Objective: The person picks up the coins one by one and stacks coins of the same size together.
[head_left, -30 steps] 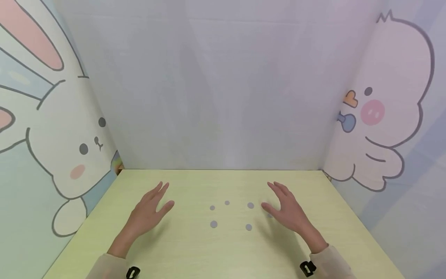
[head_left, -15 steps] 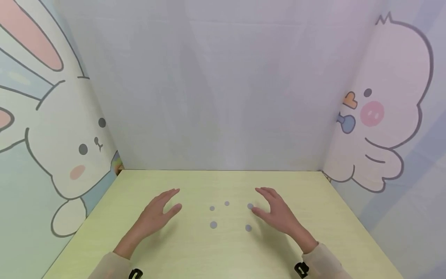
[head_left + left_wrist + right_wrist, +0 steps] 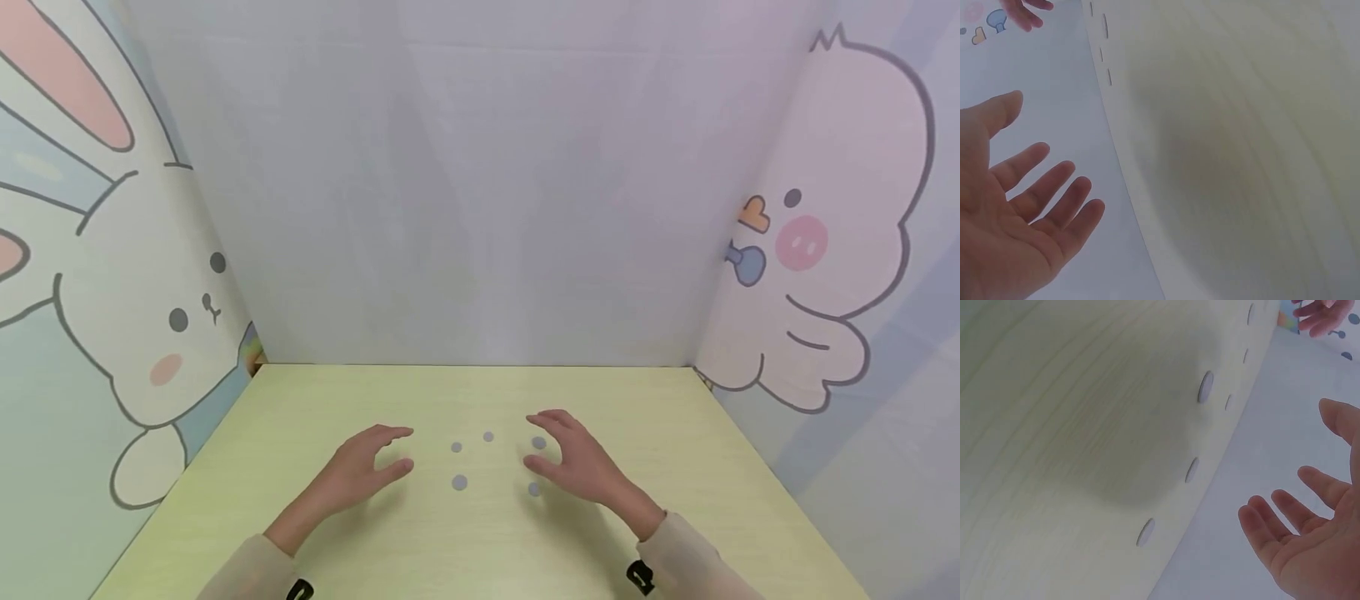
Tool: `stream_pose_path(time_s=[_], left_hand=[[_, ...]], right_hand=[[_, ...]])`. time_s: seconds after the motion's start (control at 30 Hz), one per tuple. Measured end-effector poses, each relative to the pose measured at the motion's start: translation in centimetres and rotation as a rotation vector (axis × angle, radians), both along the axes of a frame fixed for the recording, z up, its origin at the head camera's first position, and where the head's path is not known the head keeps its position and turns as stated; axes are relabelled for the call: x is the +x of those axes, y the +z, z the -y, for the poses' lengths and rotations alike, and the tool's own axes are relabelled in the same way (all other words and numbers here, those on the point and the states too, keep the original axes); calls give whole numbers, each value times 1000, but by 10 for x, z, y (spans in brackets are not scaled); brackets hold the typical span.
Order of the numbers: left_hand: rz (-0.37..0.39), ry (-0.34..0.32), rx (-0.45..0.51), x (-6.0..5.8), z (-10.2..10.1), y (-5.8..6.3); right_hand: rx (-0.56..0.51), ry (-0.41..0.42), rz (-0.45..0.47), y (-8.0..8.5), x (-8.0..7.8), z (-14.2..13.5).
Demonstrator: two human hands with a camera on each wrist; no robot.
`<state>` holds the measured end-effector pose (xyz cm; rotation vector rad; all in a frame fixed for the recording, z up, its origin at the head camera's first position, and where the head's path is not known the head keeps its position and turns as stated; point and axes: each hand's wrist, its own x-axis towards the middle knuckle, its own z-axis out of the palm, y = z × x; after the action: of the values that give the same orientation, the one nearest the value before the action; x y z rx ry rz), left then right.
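In the head view my left hand (image 3: 358, 475) hovers over the left half of the table, holding nothing. Its thumb is spread from loosely bent fingers, which point towards the grey discs. My right hand (image 3: 581, 467) is likewise in the air on the right, close above a grey disc (image 3: 534, 489) and another disc (image 3: 539, 442). To their left lie a larger disc (image 3: 460, 482) and two smaller ones, a disc (image 3: 457, 447) and a disc (image 3: 488, 437). The right wrist view shows several thin, flat discs (image 3: 1205, 387) and my right palm (image 3: 1319, 550) with fingers apart.
The pale yellow wood-grain table (image 3: 420, 558) ends at a grey curtain (image 3: 480, 208). Side curtains carry a printed rabbit (image 3: 157, 358) at left and a printed chick (image 3: 847, 183) at right. Both hands cast shadows on the tabletop.
Both hands have moved inward towards each other and slightly nearer to me, the right one passing over the right-hand discs. Their fingers are a little more bent. The visible discs stay in place.
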<state>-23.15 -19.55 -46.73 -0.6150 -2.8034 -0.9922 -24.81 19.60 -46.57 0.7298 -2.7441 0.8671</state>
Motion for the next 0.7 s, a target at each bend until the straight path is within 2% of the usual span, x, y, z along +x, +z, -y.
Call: stream_pose_path(time_s=[0.27,0.7], left_hand=[[37,-49,-29,-2,-12,2],[84,-50,-61,3,-29,-5]], right_hand=[[40,65,17,-4,0,12],[52,122,62,-9,-1,44]])
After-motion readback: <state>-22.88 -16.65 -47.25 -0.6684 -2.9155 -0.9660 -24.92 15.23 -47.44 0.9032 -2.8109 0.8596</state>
